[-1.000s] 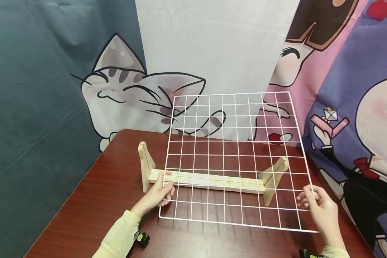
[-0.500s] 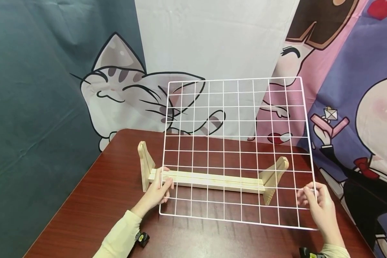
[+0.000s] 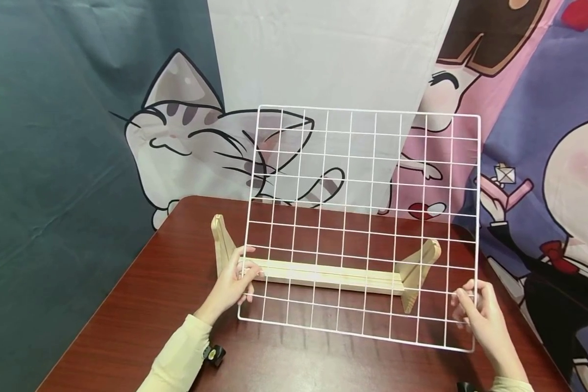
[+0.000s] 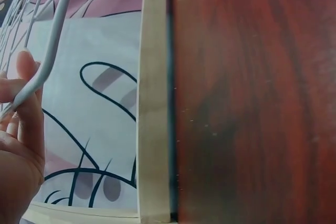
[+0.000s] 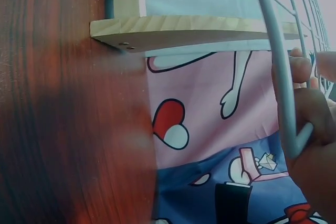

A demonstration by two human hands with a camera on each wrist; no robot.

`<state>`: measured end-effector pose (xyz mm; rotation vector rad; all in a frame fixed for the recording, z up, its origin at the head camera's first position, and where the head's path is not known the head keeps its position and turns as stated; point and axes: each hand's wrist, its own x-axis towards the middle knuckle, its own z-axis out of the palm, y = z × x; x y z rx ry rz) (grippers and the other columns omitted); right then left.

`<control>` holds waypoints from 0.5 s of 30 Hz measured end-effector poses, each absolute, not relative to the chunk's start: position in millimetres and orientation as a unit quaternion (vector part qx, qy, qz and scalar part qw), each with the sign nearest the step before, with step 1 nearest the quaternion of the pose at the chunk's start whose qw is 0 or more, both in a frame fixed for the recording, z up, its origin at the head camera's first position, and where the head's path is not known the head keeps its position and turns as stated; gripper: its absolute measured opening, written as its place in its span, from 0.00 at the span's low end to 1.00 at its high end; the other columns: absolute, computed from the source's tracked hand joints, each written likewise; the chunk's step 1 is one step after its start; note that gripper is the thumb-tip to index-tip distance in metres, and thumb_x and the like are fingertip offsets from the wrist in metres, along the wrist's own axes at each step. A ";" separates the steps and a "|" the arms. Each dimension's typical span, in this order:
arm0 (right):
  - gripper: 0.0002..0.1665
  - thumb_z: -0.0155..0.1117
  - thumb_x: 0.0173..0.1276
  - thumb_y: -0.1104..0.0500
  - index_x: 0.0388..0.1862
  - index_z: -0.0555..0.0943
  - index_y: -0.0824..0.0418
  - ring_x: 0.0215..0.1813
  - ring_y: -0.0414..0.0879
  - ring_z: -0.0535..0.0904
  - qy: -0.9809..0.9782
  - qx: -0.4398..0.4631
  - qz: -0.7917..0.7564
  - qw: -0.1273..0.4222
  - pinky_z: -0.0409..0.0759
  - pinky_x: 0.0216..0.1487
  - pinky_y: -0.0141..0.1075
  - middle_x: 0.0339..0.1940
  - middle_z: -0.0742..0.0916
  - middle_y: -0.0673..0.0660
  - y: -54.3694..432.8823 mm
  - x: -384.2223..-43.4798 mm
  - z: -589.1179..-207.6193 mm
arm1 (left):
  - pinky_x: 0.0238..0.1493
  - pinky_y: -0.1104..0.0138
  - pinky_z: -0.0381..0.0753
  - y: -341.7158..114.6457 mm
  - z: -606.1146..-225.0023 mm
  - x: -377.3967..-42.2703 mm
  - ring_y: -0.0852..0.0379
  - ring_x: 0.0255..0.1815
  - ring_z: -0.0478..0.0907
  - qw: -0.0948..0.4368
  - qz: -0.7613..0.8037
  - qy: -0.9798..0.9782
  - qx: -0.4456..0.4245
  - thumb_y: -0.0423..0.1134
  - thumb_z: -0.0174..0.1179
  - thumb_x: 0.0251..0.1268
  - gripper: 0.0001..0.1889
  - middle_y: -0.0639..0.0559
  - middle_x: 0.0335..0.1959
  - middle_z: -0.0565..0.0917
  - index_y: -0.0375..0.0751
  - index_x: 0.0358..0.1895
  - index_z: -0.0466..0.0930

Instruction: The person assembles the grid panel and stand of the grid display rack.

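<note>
A white wire grid panel (image 3: 351, 177) is held up in front of me, leaning a little back, its lower edge above the table. My left hand (image 3: 231, 280) grips its left side near the lower corner, fingers round the outer wire. On the opposite side my right hand (image 3: 482, 310) grips the right outer wire (image 5: 281, 66), also low down. Behind the panel, seen through the mesh, a pale wooden stand (image 3: 323, 275) stands on the table, with a grooved crossbar and an upright at each end. The left hand partly covers the stand's left upright (image 3: 220, 237).
The dark red wooden table (image 3: 142, 305) carries the stand, and its far edge lies close to a printed curtain (image 3: 353, 54) with cartoon figures. The stand's right upright (image 3: 421, 269) rises behind the mesh near the right hand.
Both hands have tilted the grid panel more upright, so its top edge has risen against the curtain. Its top right corner has swung to the right. The wooden stand has stayed put.
</note>
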<state>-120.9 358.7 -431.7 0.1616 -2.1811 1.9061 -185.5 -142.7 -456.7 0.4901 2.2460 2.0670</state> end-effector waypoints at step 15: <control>0.12 0.50 0.73 0.70 0.43 0.65 0.54 0.17 0.34 0.76 -0.701 0.062 0.695 0.149 0.73 0.13 0.28 0.24 0.84 0.45 348.7 -130.0 -420.7 | 0.02 0.65 0.65 -149.0 -441.4 -185.6 0.56 0.09 0.75 -0.039 0.674 0.701 0.228 0.31 0.51 0.73 0.21 0.35 0.34 0.81 0.35 0.63 0.55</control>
